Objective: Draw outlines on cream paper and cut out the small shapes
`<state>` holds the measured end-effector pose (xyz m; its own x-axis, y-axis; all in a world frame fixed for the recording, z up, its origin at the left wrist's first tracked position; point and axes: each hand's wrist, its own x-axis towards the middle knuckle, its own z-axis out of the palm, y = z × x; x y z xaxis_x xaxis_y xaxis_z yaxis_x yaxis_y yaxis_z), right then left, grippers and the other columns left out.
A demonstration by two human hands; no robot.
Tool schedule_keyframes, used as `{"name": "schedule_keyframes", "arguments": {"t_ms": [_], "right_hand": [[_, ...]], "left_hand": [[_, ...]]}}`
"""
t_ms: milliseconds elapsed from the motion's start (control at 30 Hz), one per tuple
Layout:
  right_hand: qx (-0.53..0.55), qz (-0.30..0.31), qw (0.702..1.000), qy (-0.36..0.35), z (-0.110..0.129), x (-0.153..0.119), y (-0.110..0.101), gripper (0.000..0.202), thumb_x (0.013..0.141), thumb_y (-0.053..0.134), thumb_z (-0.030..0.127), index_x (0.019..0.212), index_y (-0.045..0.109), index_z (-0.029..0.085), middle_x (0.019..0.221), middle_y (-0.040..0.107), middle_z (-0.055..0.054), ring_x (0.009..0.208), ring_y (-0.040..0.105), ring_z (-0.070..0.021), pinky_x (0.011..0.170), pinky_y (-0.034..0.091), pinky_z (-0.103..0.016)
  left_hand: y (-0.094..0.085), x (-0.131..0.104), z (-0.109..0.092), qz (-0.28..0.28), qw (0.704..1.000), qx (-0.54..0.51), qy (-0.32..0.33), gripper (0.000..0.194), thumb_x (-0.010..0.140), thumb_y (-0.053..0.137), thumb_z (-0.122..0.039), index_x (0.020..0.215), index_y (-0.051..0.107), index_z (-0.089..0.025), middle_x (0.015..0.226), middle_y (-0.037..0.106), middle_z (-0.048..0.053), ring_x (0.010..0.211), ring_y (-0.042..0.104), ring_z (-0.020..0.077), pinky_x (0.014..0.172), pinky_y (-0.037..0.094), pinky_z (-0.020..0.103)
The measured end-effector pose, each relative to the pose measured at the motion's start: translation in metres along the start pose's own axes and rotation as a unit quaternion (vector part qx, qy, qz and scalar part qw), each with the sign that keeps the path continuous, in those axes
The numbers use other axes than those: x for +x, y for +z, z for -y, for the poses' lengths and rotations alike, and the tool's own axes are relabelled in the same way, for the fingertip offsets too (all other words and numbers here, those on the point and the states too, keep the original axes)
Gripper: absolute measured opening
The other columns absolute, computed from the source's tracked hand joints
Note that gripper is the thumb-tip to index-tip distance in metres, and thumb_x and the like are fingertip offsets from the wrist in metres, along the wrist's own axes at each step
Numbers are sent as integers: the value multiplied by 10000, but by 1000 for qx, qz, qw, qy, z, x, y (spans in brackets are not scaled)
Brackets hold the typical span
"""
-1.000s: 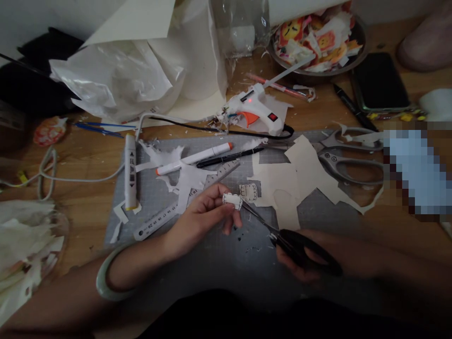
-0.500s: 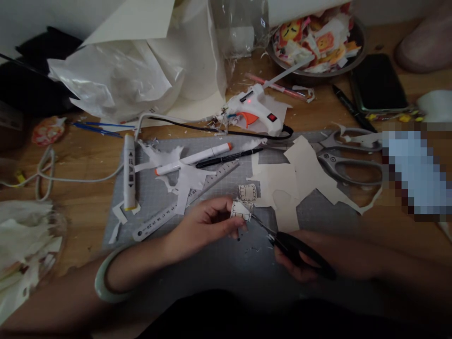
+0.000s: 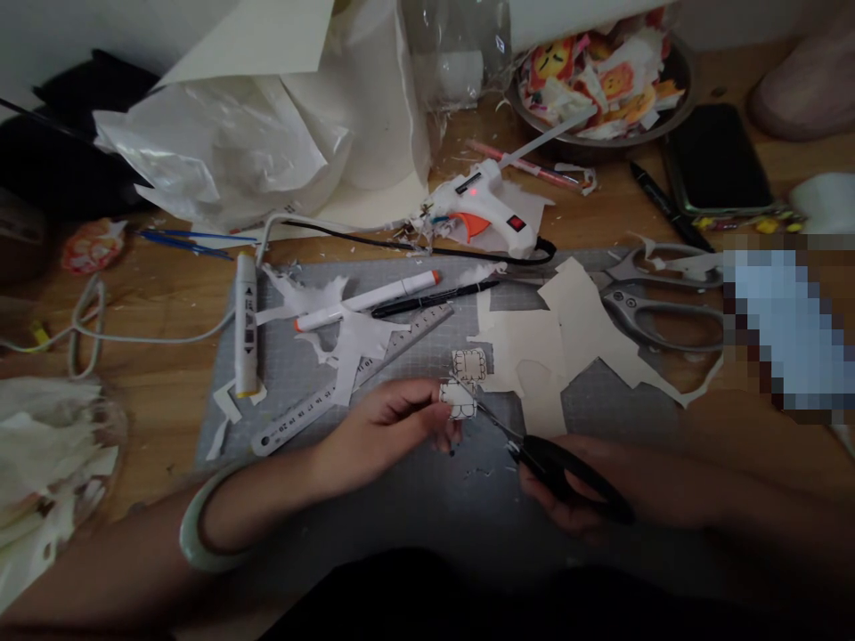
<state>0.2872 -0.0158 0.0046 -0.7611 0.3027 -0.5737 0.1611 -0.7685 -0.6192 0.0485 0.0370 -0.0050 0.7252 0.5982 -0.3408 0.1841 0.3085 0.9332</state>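
Note:
My left hand (image 3: pixel 411 418) pinches a small white paper piece (image 3: pixel 460 400) with black scalloped lines drawn on it. My right hand (image 3: pixel 567 485) grips black-handled scissors (image 3: pixel 574 481), whose blades reach left to the edge of that piece; I cannot tell whether they touch it. Just beyond lies a second small drawn paper piece (image 3: pixel 470 365) on the grey cutting mat (image 3: pixel 427 525). Larger cream paper offcuts (image 3: pixel 534 343) lie to its right. A steel ruler (image 3: pixel 313 414) is beyond my left hand, partly under torn white paper (image 3: pixel 361 338).
A white glue gun (image 3: pixel 494 205) with its red light on lies behind the mat. Markers (image 3: pixel 246 329), a black pen (image 3: pixel 434 299) and large grey-handled shears (image 3: pixel 661 316) are about. A metal bowl of scraps (image 3: pixel 681 98) and a phone (image 3: pixel 718 156) stand at the back right.
My left fingers have shifted on the small paper piece, so more of its drawn outline shows. The scissors and right hand stay almost in place.

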Motion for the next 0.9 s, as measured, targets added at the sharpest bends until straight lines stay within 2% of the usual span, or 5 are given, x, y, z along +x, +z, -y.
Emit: {"name": "schedule_keyframes", "arguments": {"t_ms": [267,367,600,900], "right_hand": [[-1,-1,1000,-3,0,1,-1,629,666,500,804,777,457,186,604,439,62,505,358,-77,506,318,-218],[8,-2,1000,2,-1,2,-1,663,617,519,831,761,453,187,604,439,61,507,360,-78,509,321,-219],[15,1,1000,-16,-2,1,-1,629,642,542,802,758,453,190,618,444,57,515,352,-80,516,320,-225],[11,8,1000,-22,-3,1,-2,630,632,567,795,760,459,188,608,449,56,506,361,-80,508,321,-233]], "left_hand": [[1,1,-1,32,996,73,45,208,880,497,-203,695,567,-137,668,546,-4,652,500,108,614,418,198],[0,1,0,20,997,67,32,231,900,474,-212,709,581,-137,671,565,4,663,527,116,637,438,209],[1,1,-1,-34,999,17,-9,278,903,504,-303,688,583,-144,647,583,4,639,560,124,642,478,233],[2,1,-3,-43,998,33,-14,280,901,510,-322,693,585,-150,654,587,5,643,560,128,645,481,244]]}}
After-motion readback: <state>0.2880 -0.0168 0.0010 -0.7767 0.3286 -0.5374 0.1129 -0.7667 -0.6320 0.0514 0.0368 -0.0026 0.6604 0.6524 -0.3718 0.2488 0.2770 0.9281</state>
